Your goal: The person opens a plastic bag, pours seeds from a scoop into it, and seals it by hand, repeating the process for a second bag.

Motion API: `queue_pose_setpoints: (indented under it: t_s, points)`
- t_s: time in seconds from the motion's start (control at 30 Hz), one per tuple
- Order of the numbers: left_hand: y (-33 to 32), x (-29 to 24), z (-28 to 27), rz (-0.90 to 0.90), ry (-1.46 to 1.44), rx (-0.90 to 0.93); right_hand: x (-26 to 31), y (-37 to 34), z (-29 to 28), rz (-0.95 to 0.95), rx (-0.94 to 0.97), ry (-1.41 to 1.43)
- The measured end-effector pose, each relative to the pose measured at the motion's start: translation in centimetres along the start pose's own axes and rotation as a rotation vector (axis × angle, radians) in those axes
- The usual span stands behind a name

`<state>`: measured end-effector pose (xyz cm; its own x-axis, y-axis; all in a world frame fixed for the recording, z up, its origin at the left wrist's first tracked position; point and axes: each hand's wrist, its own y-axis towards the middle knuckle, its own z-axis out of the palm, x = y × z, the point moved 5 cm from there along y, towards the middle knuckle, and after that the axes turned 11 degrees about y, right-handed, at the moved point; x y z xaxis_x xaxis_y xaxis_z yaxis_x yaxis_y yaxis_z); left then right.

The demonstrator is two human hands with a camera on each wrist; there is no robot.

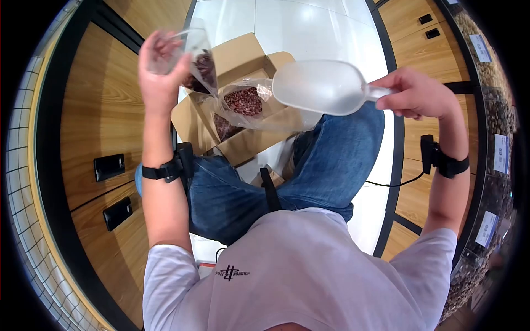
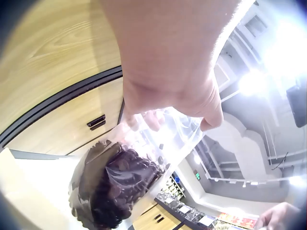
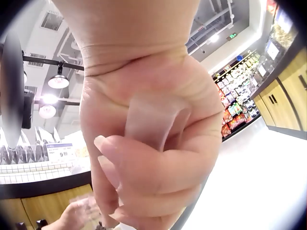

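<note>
My left hand (image 1: 160,77) holds a clear plastic bag (image 1: 203,66) by its upper part, over the left side of an open cardboard box (image 1: 237,55). Dark, glossy seed-like pieces (image 2: 120,184) fill the lower part of the bag in the left wrist view. My right hand (image 1: 411,94) grips the handle of a translucent plastic scoop (image 1: 317,85), whose bowl is over the box's right side. The right wrist view shows fingers wrapped round that handle (image 3: 153,117). Inside the box, a clear liner bag (image 1: 287,117) contains reddish-brown pieces (image 1: 244,102).
The box stands on the white floor (image 1: 309,22) between wooden cabinets (image 1: 94,105) on the left and more cabinets (image 1: 419,49) on the right. Denim-covered knees (image 1: 348,149) flank its near side. Bins with price labels (image 1: 501,153) line the right edge.
</note>
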<state>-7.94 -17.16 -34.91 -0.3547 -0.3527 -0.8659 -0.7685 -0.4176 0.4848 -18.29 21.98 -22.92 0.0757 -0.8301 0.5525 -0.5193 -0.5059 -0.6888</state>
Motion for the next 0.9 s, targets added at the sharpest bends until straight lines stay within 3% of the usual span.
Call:
queue_pose_setpoints:
  t_s: [0.3, 0.43, 0.67, 0.73, 0.9]
  points:
    - [0.3, -0.4, -2.1, -0.011, -0.08, -0.04, 0.1, 6.6, 6.6, 0.153, 0.004, -0.323]
    - [0.1, -0.6, -3.0, -0.04, -0.112, -0.077, -1.0, 12.3, 10.4, -0.135, -0.067, -0.579]
    - [-1.1, -1.5, -4.7, 0.037, 0.053, -0.136, -1.8, 21.8, 18.3, -0.212, -0.06, -0.689]
    - [-1.4, -1.6, -4.9, 0.059, 0.088, -0.139, -1.3, 23.5, 19.4, -0.077, 0.132, -0.818]
    - [-2.8, -2.4, -5.3, 0.021, 0.155, -0.138, -3.4, 30.8, 20.7, -0.053, -0.018, -0.717]
